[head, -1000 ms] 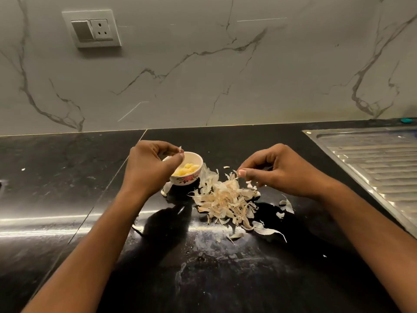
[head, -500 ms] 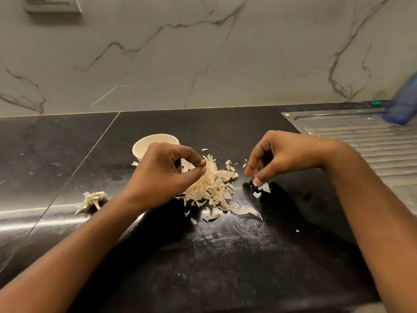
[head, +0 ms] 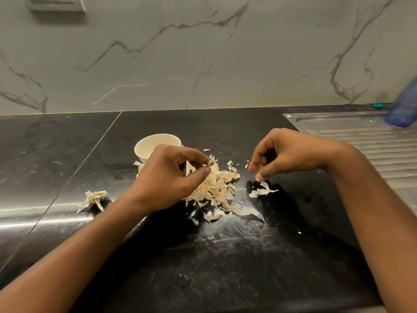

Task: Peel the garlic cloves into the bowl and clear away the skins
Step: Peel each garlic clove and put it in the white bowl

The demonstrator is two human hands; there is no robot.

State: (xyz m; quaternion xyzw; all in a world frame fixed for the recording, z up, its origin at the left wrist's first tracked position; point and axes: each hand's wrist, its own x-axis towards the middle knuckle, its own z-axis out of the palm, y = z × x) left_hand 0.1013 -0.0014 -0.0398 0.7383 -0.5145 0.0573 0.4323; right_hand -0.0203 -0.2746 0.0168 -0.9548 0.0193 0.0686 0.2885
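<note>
A small white bowl (head: pixel 144 147) stands on the black counter, its near side hidden by my left hand (head: pixel 167 179). That hand hovers over the pile of garlic skins (head: pixel 214 188), and its thumb and forefinger pinch a small skin flake (head: pixel 210 163). My right hand (head: pixel 291 154) is to the right of the pile with its fingers curled. Its thumb points down just above a few loose skins (head: pixel 262 190) lying on the counter. I see nothing held in it. A dried garlic stem remnant (head: pixel 93 198) lies apart at the left.
A steel sink drainboard (head: pixel 365 141) fills the right side, with a blurred blue object (head: pixel 404 109) and a small teal item (head: pixel 378 106) at its back. A marble wall with a switch plate (head: pixel 56 3) rises behind. White dust smears the counter (head: pixel 237 256) near me.
My left hand left the bowl and came over the skin pile. My right hand shifted to the right of the pile. The view tilted down, bringing the stem remnant into sight.
</note>
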